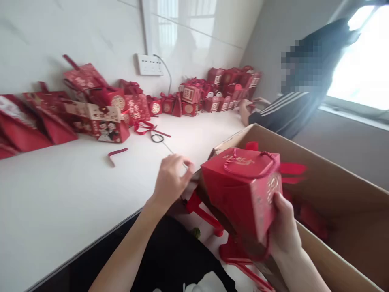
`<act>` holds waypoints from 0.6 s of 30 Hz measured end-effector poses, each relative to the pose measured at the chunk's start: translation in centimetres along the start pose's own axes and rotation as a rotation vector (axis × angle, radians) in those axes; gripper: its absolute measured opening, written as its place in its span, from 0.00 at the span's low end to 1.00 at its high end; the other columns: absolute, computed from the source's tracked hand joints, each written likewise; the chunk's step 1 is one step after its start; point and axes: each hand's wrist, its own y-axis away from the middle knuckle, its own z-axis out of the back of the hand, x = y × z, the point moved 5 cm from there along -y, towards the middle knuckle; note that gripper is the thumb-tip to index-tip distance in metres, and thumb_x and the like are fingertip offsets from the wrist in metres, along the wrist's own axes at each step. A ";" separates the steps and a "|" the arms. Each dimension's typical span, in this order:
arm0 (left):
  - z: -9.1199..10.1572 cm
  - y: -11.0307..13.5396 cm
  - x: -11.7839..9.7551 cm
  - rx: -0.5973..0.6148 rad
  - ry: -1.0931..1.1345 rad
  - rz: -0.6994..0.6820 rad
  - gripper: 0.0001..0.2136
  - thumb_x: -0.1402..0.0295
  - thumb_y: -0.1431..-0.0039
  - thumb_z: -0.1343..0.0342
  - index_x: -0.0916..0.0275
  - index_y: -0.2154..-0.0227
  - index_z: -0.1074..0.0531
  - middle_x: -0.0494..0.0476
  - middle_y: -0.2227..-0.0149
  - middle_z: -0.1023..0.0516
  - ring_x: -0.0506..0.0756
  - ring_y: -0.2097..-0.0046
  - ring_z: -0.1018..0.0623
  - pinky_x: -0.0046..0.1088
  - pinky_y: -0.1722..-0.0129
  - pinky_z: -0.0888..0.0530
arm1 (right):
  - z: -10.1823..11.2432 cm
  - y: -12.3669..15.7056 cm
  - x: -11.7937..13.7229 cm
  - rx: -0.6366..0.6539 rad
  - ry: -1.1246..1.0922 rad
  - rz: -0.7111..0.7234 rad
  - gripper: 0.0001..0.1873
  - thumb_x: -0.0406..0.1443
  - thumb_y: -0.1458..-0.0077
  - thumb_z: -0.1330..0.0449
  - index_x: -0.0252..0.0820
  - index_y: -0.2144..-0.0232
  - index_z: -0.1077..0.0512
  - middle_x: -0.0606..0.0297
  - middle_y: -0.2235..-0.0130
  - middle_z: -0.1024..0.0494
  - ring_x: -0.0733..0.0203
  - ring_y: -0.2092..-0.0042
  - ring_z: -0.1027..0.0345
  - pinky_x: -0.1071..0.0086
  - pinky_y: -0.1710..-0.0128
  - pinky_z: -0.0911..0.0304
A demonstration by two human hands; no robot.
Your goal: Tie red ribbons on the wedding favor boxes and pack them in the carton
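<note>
My right hand (285, 225) grips a red gift box (232, 194) by its right side and lower part, tilted above the near edge of a large cardboard box (343, 170). The gift box has gold lettering on top, a gold emblem on its side and a twisted dark red cord handle (267, 174) lying over the top. My left hand (172, 178) hovers by the table edge, left of the gift box and apart from it. Its fingers are loosely curled, with a small gap at the thumb, and I see nothing held in them.
Many red gift boxes (136, 109) line the wall along the white table (75, 194). Red ribbon scraps (144, 127) and a black ring (157, 138) lie on it. Red items with straps (209, 219) are below the table edge. Another person (304, 101) works at the far right.
</note>
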 end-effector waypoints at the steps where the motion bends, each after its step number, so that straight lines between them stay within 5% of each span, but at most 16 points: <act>1: -2.1 -0.4 -1.7 0.084 0.045 -0.115 0.07 0.65 0.39 0.51 0.61 0.67 0.30 0.55 0.65 0.23 0.55 0.57 0.26 0.33 0.53 0.32 | 0.7 0.6 0.6 -0.016 -0.133 -0.111 0.27 0.54 0.43 0.56 0.44 0.55 0.29 0.57 0.61 0.20 0.47 0.57 0.25 0.54 0.61 0.26; 5: -9.4 -0.6 -7.4 0.220 0.164 -0.424 0.10 0.66 0.38 0.53 0.62 0.59 0.31 0.60 0.56 0.24 0.58 0.48 0.29 0.36 0.48 0.36 | 3.4 2.4 2.6 -0.076 -0.458 -0.310 0.25 0.54 0.46 0.51 0.44 0.61 0.26 0.59 0.61 0.19 0.48 0.59 0.24 0.53 0.62 0.26; 9: -14.0 0.4 -8.2 0.115 0.114 -0.523 0.11 0.67 0.39 0.55 0.61 0.74 0.31 0.55 0.73 0.25 0.56 0.65 0.28 0.35 0.57 0.35 | 9.5 3.9 3.6 -0.291 -0.520 -0.315 0.16 0.47 0.50 0.43 0.46 0.62 0.27 0.62 0.64 0.19 0.50 0.62 0.23 0.56 0.63 0.25; 14: -15.1 0.3 -8.1 -0.005 0.122 -0.453 0.12 0.70 0.41 0.56 0.60 0.80 0.35 0.52 0.79 0.29 0.55 0.71 0.31 0.35 0.61 0.37 | 18.1 4.3 5.0 -0.512 -0.371 -0.280 0.14 0.42 0.55 0.38 0.45 0.64 0.28 0.60 0.66 0.19 0.51 0.65 0.23 0.65 0.74 0.25; 16: -15.2 -0.7 -10.0 0.044 0.159 -0.338 0.11 0.69 0.39 0.56 0.62 0.73 0.31 0.56 0.71 0.23 0.56 0.65 0.27 0.36 0.57 0.36 | 19.2 3.6 5.0 -0.520 -0.383 -0.266 0.15 0.43 0.50 0.43 0.46 0.60 0.28 0.60 0.61 0.19 0.52 0.62 0.23 0.66 0.75 0.25; 18: -15.1 -1.1 -13.6 0.090 0.215 -0.350 0.16 0.64 0.38 0.57 0.68 0.54 0.32 0.67 0.52 0.25 0.60 0.49 0.28 0.40 0.49 0.36 | 18.8 2.8 4.7 -0.488 -0.366 -0.246 0.16 0.42 0.48 0.46 0.45 0.59 0.28 0.59 0.60 0.19 0.52 0.62 0.23 0.63 0.72 0.24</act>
